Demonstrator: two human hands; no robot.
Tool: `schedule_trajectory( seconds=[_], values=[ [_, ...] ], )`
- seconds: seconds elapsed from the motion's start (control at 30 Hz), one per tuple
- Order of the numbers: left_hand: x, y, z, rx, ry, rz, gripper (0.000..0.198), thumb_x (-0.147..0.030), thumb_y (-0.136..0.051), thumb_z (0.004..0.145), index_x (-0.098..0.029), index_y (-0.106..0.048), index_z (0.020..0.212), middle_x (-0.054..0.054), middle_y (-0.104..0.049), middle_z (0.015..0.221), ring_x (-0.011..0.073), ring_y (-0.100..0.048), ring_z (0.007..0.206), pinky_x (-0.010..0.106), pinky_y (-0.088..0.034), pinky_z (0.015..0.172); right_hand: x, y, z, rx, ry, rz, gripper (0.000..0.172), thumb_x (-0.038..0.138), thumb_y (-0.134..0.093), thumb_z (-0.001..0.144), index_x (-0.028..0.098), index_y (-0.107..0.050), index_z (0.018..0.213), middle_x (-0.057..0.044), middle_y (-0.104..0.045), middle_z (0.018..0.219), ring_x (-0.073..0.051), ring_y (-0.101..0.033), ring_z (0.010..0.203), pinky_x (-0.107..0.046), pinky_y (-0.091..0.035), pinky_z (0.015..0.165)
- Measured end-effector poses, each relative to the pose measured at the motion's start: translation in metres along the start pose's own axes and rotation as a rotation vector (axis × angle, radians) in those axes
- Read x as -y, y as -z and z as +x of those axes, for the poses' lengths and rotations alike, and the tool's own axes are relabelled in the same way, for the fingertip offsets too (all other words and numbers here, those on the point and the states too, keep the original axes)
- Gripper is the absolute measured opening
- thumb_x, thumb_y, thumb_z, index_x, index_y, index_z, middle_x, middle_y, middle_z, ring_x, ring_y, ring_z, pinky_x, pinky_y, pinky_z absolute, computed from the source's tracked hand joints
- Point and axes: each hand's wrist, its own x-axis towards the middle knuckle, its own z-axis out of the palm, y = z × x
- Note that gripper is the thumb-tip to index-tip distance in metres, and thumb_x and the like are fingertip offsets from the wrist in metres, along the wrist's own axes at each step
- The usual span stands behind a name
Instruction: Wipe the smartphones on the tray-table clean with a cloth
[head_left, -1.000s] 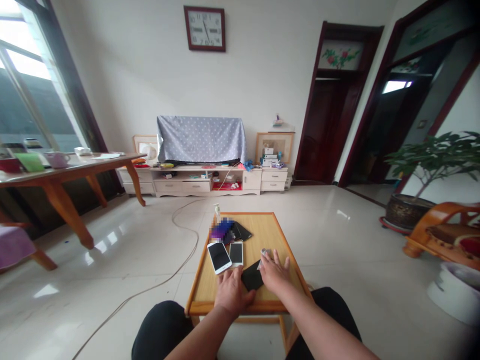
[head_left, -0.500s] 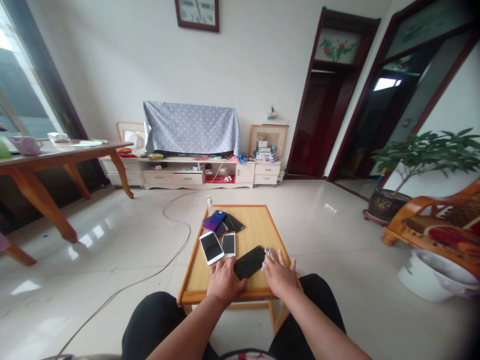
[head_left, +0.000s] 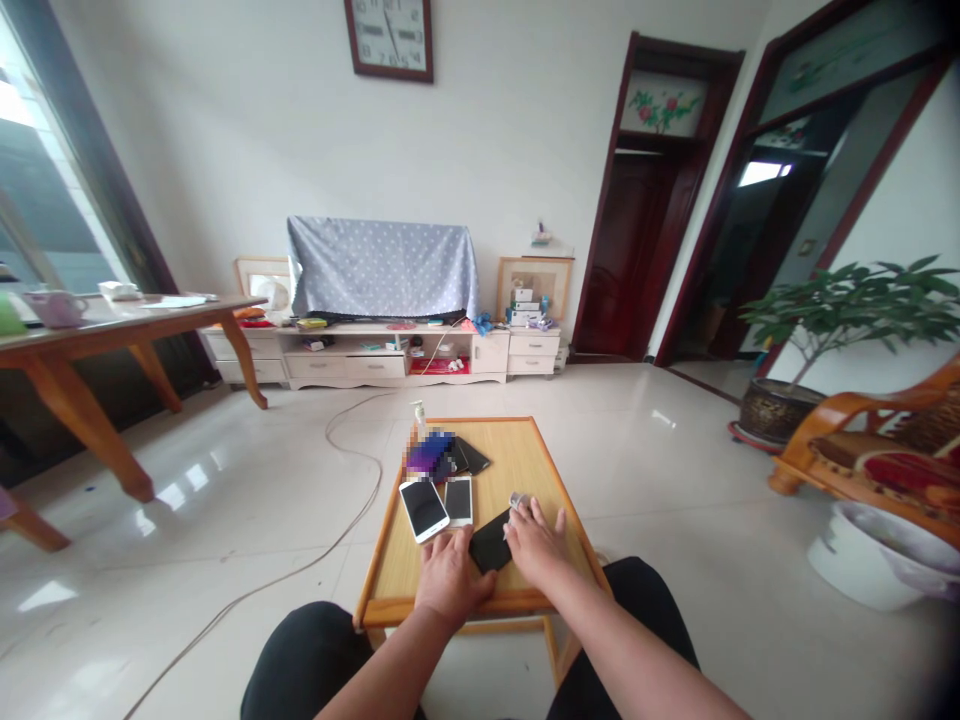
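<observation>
A black smartphone (head_left: 491, 543) lies at a slant on the small wooden table, its screen dark. My left hand (head_left: 448, 578) grips its near left end, thumb along the lower edge and fingers at the left. Over the phone's right part, my right hand (head_left: 537, 543) presses a crumpled white tissue (head_left: 516, 502), which is partly hidden under the fingers. Left of the black phone are a larger white phone (head_left: 424, 511) and a smaller white phone (head_left: 458, 500). Behind them, a blue-purple phone (head_left: 431, 453) overlaps dark phones (head_left: 472, 456).
A pump bottle (head_left: 419, 415) stands at the small table's (head_left: 517, 450) far left corner. A cable (head_left: 330, 530) runs across the floor on the left. A wooden table (head_left: 150, 325) is at left; a white bucket (head_left: 862, 560), wooden chair (head_left: 817, 450) and potted plant (head_left: 780, 405) are at right.
My right hand has slid left with the tissue, from the phone's right end further over its screen. The left hand stays at the phone's near end. The camera view has tilted slightly up.
</observation>
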Motion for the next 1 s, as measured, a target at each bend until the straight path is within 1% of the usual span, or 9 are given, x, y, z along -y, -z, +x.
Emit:
schedule_trajectory(
  seconds=[0.13,0.2,0.37,0.47,0.53,0.63,0.77,0.9,1.0],
  values=[
    [-0.001,0.000,-0.002,-0.038,-0.036,-0.002,0.060,-0.045,-0.063,0.076,-0.024,-0.054,0.130,0.009,-0.067,0.121,0.0299,-0.054,0.120,0.042,-0.031,0.104,0.022,-0.013,-0.016,0.050,0.216,0.089,0.052,0.043,-0.020,0.104,0.030,-0.040,0.150,-0.005,-0.036,0.159,-0.028,-0.024,0.150,-0.067,0.013,0.114],
    [-0.001,0.000,-0.003,-0.044,-0.059,0.007,0.057,-0.046,-0.060,0.079,-0.022,-0.055,0.130,0.010,-0.068,0.120,0.0294,-0.055,0.118,0.042,-0.031,0.104,0.023,-0.015,-0.029,0.048,0.262,0.122,0.051,0.041,-0.020,0.104,0.032,-0.041,0.150,-0.004,-0.038,0.157,-0.027,-0.026,0.149,-0.067,0.014,0.113],
    [-0.004,0.000,-0.003,-0.011,-0.055,0.057,0.068,-0.050,-0.063,0.075,-0.016,-0.054,0.133,0.013,-0.067,0.119,0.0317,-0.054,0.117,0.043,-0.031,0.105,-0.012,-0.011,-0.043,-0.027,0.187,0.091,0.048,0.037,-0.029,0.102,0.033,-0.044,0.148,-0.004,-0.041,0.156,-0.030,-0.030,0.147,-0.069,0.012,0.113],
    [-0.006,-0.002,-0.001,0.001,-0.068,0.087,0.066,-0.047,-0.063,0.075,-0.015,-0.057,0.132,0.013,-0.068,0.116,0.0316,-0.054,0.114,0.043,-0.032,0.103,-0.033,-0.009,-0.040,-0.079,0.152,0.053,0.048,0.031,-0.035,0.099,0.035,-0.047,0.146,-0.004,-0.044,0.153,-0.030,-0.030,0.147,-0.069,0.007,0.115],
    [-0.007,-0.003,0.000,0.005,-0.084,0.108,0.064,-0.046,-0.062,0.075,-0.015,-0.058,0.131,0.013,-0.067,0.119,0.0317,-0.054,0.114,0.043,-0.033,0.104,-0.038,-0.008,-0.038,-0.085,0.219,0.050,0.048,0.028,-0.037,0.099,0.036,-0.049,0.144,-0.004,-0.048,0.151,-0.030,-0.032,0.146,-0.067,0.003,0.117],
    [-0.008,0.001,0.005,0.036,-0.119,0.125,0.058,-0.045,-0.063,0.075,-0.018,-0.062,0.127,0.011,-0.068,0.119,0.0314,-0.054,0.115,0.043,-0.032,0.106,-0.033,-0.004,-0.035,-0.087,0.391,0.076,0.045,0.028,-0.036,0.101,0.033,-0.051,0.143,-0.004,-0.052,0.149,-0.029,-0.037,0.144,-0.065,-0.001,0.119],
    [-0.007,0.013,0.014,0.091,-0.140,0.129,0.038,-0.045,-0.058,0.082,-0.025,-0.068,0.112,0.007,-0.071,0.111,0.0289,-0.058,0.111,0.042,-0.038,0.100,-0.019,0.005,-0.028,-0.158,0.597,0.081,0.043,0.027,-0.035,0.103,0.028,-0.049,0.144,-0.004,-0.052,0.148,-0.024,-0.040,0.143,-0.057,-0.007,0.123],
    [-0.005,0.023,0.021,0.147,-0.170,0.119,0.033,-0.046,-0.045,0.092,-0.027,-0.069,0.107,0.006,-0.072,0.108,0.0257,-0.061,0.108,0.038,-0.043,0.095,-0.013,0.012,-0.010,-0.210,0.648,0.060,0.035,0.025,-0.041,0.101,0.025,-0.061,0.130,-0.006,-0.065,0.134,-0.022,-0.054,0.131,-0.051,-0.018,0.122],
    [-0.003,0.024,0.024,0.142,-0.224,0.095,0.035,-0.045,-0.042,0.094,-0.027,-0.067,0.112,0.006,-0.071,0.113,0.0242,-0.062,0.108,0.034,-0.046,0.092,-0.010,0.017,0.001,-0.227,0.686,0.053,0.031,0.022,-0.045,0.098,0.022,-0.067,0.119,-0.008,-0.071,0.122,-0.021,-0.062,0.119,-0.045,-0.028,0.118]
  ],
)
